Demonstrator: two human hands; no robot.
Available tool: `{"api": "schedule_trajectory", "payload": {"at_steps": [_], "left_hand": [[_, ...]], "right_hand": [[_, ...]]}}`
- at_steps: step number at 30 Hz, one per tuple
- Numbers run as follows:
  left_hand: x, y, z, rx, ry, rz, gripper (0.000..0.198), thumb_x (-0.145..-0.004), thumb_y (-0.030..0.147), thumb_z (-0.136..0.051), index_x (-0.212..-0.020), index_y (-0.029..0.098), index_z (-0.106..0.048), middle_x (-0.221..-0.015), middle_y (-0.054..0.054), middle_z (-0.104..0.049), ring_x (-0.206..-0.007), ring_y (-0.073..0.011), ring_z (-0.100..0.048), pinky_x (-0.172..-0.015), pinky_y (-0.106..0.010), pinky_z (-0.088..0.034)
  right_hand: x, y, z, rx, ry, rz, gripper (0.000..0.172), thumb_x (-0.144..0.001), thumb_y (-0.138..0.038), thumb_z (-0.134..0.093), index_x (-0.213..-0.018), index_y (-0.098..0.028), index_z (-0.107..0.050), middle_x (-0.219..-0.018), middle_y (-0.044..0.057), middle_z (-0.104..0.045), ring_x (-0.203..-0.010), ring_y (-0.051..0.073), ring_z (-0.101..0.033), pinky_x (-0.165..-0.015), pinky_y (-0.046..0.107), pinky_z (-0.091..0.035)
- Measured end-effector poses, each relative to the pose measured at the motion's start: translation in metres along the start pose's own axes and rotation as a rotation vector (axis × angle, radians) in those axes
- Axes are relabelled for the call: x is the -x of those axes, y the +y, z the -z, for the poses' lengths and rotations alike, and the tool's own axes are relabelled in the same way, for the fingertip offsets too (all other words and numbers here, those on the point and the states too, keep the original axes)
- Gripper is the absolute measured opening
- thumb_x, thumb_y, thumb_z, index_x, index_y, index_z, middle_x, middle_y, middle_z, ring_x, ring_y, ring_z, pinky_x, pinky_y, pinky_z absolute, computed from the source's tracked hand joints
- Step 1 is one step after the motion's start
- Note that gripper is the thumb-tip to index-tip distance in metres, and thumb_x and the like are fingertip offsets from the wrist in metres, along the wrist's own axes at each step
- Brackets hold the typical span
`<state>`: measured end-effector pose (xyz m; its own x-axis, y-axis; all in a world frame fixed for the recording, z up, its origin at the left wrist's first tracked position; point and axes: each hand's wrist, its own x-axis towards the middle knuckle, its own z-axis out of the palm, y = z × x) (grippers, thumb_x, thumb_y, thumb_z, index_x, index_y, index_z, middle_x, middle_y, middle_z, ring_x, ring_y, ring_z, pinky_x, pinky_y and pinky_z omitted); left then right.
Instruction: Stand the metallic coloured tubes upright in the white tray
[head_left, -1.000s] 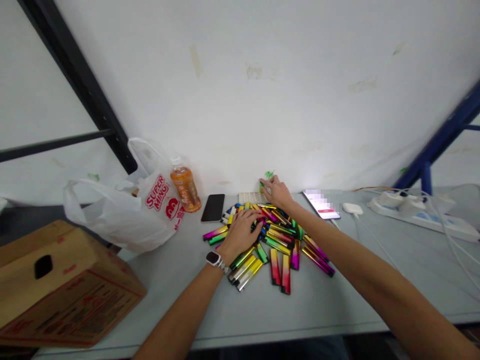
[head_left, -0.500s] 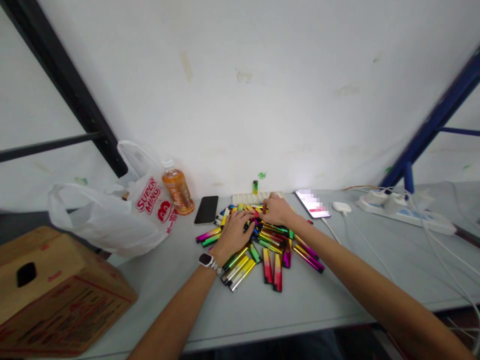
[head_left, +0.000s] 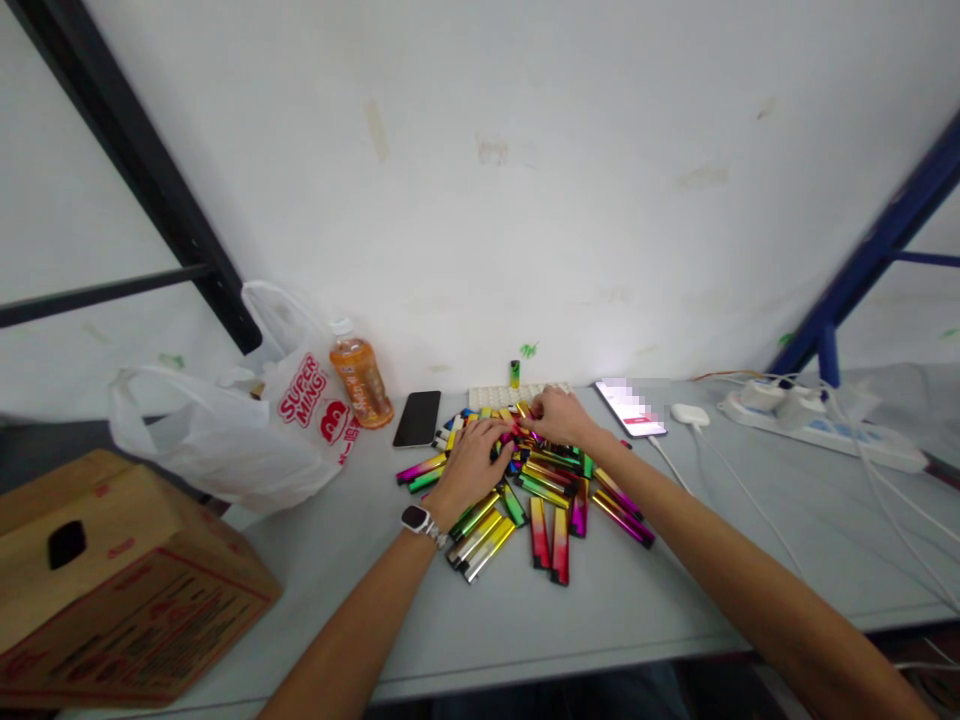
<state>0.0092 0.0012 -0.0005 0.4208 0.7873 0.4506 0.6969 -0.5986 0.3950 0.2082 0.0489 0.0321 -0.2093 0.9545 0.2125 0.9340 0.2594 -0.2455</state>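
Note:
A heap of shiny lighters (head_left: 544,492) in yellow, green, red, purple and silver lies loose on the grey table. My left hand (head_left: 474,462) rests over the heap's left side, its fingers stretched and slightly bent on the lighters. Just right of it, my right hand (head_left: 561,416) has its fingers bent together at the back of the heap, pinching what looks like a lighter; the fingertips are partly hidden. Behind the heap lies a cream tray with a grid of holes (head_left: 491,396). One green-yellow lighter (head_left: 514,374) stands upright at this tray.
On the left are a cardboard box (head_left: 217,590), a white plastic bag (head_left: 202,440), an orange drink bottle (head_left: 362,380) and a dark phone (head_left: 418,418). To the right lie a lit phone (head_left: 626,408), a white charger (head_left: 690,415), cables and a power strip (head_left: 825,425).
The whole view has shifted a little, so everything sits slightly further right. My right fingers have moved slightly among the lighters at the back; my left hand stays over the heap.

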Motion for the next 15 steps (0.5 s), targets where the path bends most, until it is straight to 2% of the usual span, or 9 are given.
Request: {"api": "schedule_trajectory", "payload": {"at_steps": [2,5,8,10,12,14,15], "left_hand": [[-0.001,0.0,0.001,0.014,0.034,-0.003,0.024,-0.098,0.024,-0.054,-0.118,0.025,-0.065,-0.123,-0.006,-0.067,-0.118,-0.0266,-0.058,-0.103,-0.049,-0.045],[-0.003,0.001,0.003,0.029,0.123,-0.013,0.026,-0.097,0.022,-0.053,-0.121,0.023,-0.061,-0.12,-0.007,-0.065,-0.115,-0.026,-0.059,-0.102,-0.048,-0.046],[-0.004,0.001,0.005,0.055,0.221,-0.046,0.027,-0.095,0.02,-0.055,-0.122,0.02,-0.057,-0.118,-0.008,-0.063,-0.113,-0.0257,-0.058,-0.101,-0.046,-0.047],[-0.004,0.002,0.006,0.079,0.257,-0.074,0.028,-0.095,0.019,-0.054,-0.123,0.02,-0.055,-0.118,-0.009,-0.061,-0.114,-0.0253,-0.058,-0.101,-0.044,-0.048],[-0.004,0.002,0.007,0.089,0.261,-0.094,0.029,-0.094,0.018,-0.054,-0.123,0.021,-0.055,-0.118,-0.008,-0.061,-0.115,-0.0249,-0.057,-0.101,-0.044,-0.047],[-0.004,0.003,0.008,0.087,0.245,-0.102,0.028,-0.094,0.018,-0.054,-0.122,0.022,-0.057,-0.116,-0.008,-0.061,-0.113,-0.0247,-0.057,-0.102,-0.044,-0.047],[-0.004,0.003,0.008,0.085,0.236,-0.104,0.027,-0.094,0.018,-0.055,-0.121,0.022,-0.057,-0.116,-0.007,-0.061,-0.112,-0.0246,-0.057,-0.101,-0.044,-0.047]], "right_hand": [[0.0,0.0,0.0,-0.181,0.059,-0.014,0.031,-0.084,-0.046,-0.063,-0.075,-0.016,-0.066,-0.081,0.011,-0.071,-0.076,0.021,-0.063,-0.069,0.03,-0.043],[0.004,-0.006,0.002,-0.629,0.091,-0.063,0.032,-0.086,-0.05,-0.06,-0.079,-0.018,-0.058,-0.068,0.005,-0.067,-0.062,0.017,-0.059,-0.058,0.027,-0.042],[0.015,-0.018,0.001,-1.036,0.088,-0.131,0.043,-0.079,-0.053,-0.068,-0.103,-0.02,-0.056,-0.061,-0.002,-0.065,-0.051,0.016,-0.058,-0.05,0.026,-0.042],[0.024,-0.026,-0.001,-1.17,0.111,-0.172,0.055,-0.074,-0.05,-0.074,-0.117,-0.022,-0.054,-0.056,-0.007,-0.063,-0.046,0.016,-0.056,-0.046,0.024,-0.041],[0.033,-0.033,-0.004,-1.278,0.101,-0.206,0.048,-0.073,-0.048,-0.074,-0.111,-0.023,-0.06,-0.054,-0.007,-0.062,-0.045,0.015,-0.056,-0.045,0.023,-0.041],[0.041,-0.036,-0.004,-1.426,0.019,-0.231,0.038,-0.076,-0.052,-0.071,-0.094,-0.02,-0.065,-0.058,-0.001,-0.066,-0.049,0.015,-0.061,-0.047,0.023,-0.042],[0.044,-0.036,-0.004,-1.506,-0.039,-0.23,0.039,-0.077,-0.056,-0.068,-0.088,-0.018,-0.066,-0.062,0.002,-0.069,-0.053,0.016,-0.065,-0.05,0.024,-0.044]]}}
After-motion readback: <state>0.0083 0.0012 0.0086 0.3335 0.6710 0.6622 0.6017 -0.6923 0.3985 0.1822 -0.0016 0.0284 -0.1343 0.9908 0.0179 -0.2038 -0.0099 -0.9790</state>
